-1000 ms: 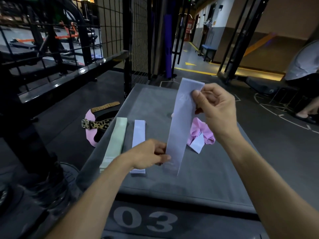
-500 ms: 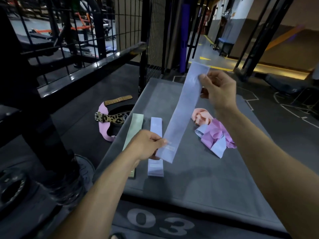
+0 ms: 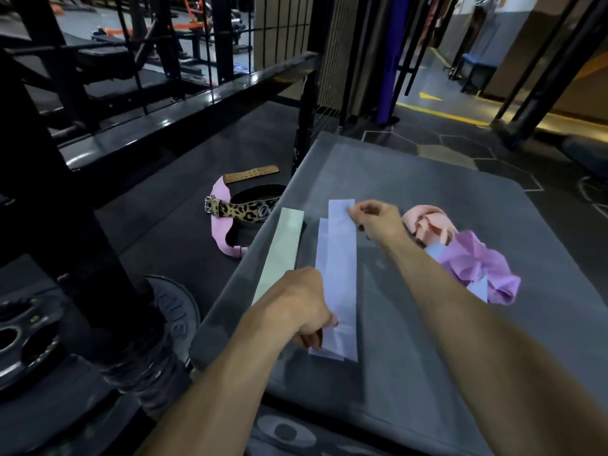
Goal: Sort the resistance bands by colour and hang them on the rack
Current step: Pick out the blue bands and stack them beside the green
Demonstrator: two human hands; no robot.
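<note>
1. Pale blue band [image 3: 342,274] laid flat and lengthwise on grey padded box [image 3: 427,199], overlapping a second blue band [image 3: 321,245] beneath.
2. Far end pinched by right hand [image 3: 375,218]; near end gripped by left hand [image 3: 302,304].
3. Mint green band [image 3: 279,255] just left, parallel.
4. Crumpled pink band [image 3: 427,222] and purple band [image 3: 483,268] heaped at right.
5. Leopard-print belt [image 3: 243,210] on floor.

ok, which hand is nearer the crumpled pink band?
Right. The right hand pinches the far end of the lavender band right beside the crumpled pink band; the left hand holds its near end, farther away.
</note>
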